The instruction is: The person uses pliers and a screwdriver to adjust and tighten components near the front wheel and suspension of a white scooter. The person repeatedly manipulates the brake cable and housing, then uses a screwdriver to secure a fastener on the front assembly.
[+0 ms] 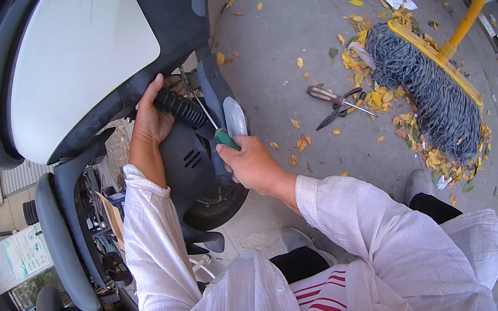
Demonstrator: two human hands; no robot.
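Observation:
A white and dark grey scooter (85, 67) fills the left side. My right hand (252, 164) is closed around a screwdriver with a green handle (226, 139). Its metal shaft slants up and left past a black coil-spring shock absorber (183, 107); the tip lies among parts under the body panel, too small to make out. Beside the spring's upper left end, my left hand (154, 119) reaches under the panel edge, thumb up and fingers curled in, partly hidden behind the parts. Below the spring are a dark rear fender (187, 162) and the wheel (222, 206).
On the ground to the right lie a second screwdriver (325, 95) and dark-jawed pliers (332, 116). A grey string mop (426, 92) with a yellow handle rests among fallen yellow leaves. My shoes (306, 244) stand close by. Scooter parts and a cardboard piece (113, 217) are at lower left.

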